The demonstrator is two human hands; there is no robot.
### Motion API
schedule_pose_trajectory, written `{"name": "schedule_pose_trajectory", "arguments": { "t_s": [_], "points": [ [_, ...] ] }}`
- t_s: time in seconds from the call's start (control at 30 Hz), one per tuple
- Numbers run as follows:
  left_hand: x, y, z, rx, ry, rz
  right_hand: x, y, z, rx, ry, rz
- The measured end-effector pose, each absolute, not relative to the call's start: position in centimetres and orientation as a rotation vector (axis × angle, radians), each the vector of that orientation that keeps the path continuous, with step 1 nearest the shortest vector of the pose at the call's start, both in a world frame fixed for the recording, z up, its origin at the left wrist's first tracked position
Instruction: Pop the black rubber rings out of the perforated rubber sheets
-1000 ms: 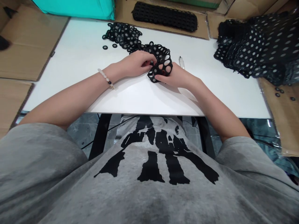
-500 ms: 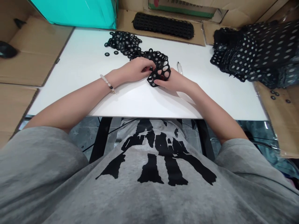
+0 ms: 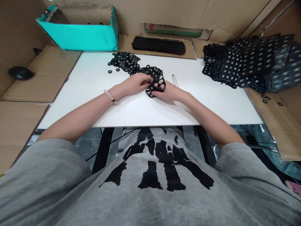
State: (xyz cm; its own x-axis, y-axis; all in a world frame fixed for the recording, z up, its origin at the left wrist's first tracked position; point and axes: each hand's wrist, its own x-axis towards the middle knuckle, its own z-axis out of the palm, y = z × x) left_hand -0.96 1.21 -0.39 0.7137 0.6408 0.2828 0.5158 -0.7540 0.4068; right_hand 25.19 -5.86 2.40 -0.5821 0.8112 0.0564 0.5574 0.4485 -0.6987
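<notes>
A black, floppy sheet with rows of round holes (image 3: 154, 72), some of them filled with grey-centred discs, is curled up over the white table. My right hand (image 3: 173, 91) grips its right side, with the thumb in front and fingertips showing through the holes. My left hand (image 3: 138, 83) is pinched closed against the sheet's left part; what lies between its fingertips is hidden. Beyond the left hand is a heap of small black rings with grey centres (image 3: 124, 61), reaching up to the sheet. A slim clear-handled tool with a dark tip (image 3: 175, 80) lies behind the right hand.
A turquoise open box (image 3: 80, 37) stands at the back left, beside a black perforated stack (image 3: 158, 45) on cardboard. Dotted black sheets (image 3: 235, 66) are piled at the right. Several loose rings (image 3: 265, 101) lie on the right cardboard. A black rounded object (image 3: 21, 72) sits far left.
The camera view has tilted up and shifted a little, so more of the turquoise box shows. Both hands keep nearly the same hold at the sheet.
</notes>
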Motion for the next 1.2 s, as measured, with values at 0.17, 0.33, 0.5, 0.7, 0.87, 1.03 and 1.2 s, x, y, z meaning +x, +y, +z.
{"name": "schedule_pose_trajectory", "arguments": {
  "t_s": [0.17, 0.33, 0.5, 0.7, 0.87, 1.03, 1.2],
  "points": [
    [-1.03, 1.22, -0.41, 2.627, 0.908, 0.594, 24.99, -5.86, 2.40, -1.196, -2.308, 0.926],
    [-1.02, 1.19, -0.41, 2.619, 0.929, 0.589, 24.96, -5.90, 2.38, -1.220, -2.301, 0.935],
    [-1.01, 1.17, -0.38, 2.634, 0.922, 0.600, 24.91, -6.01, 2.58, -1.231, -2.302, 0.943],
    [-1.01, 1.15, -0.36, 2.633, 0.916, 0.608, 24.98, -5.73, 2.25, -1.216, -2.322, 0.921],
    [-1.06, 1.21, -0.45, 2.615, 0.936, 0.576, 25.14, -5.62, 1.89, -1.203, -2.319, 0.902],
    [-1.19, 1.51, -0.85, 2.621, 0.931, 0.585, 25.26, -5.77, 2.14, -1.163, -2.334, 0.895],
    [-1.23, 1.72, -1.07, 2.622, 0.923, 0.591, 25.40, -5.74, 2.06, -1.151, -2.352, 0.878]
  ]
}}
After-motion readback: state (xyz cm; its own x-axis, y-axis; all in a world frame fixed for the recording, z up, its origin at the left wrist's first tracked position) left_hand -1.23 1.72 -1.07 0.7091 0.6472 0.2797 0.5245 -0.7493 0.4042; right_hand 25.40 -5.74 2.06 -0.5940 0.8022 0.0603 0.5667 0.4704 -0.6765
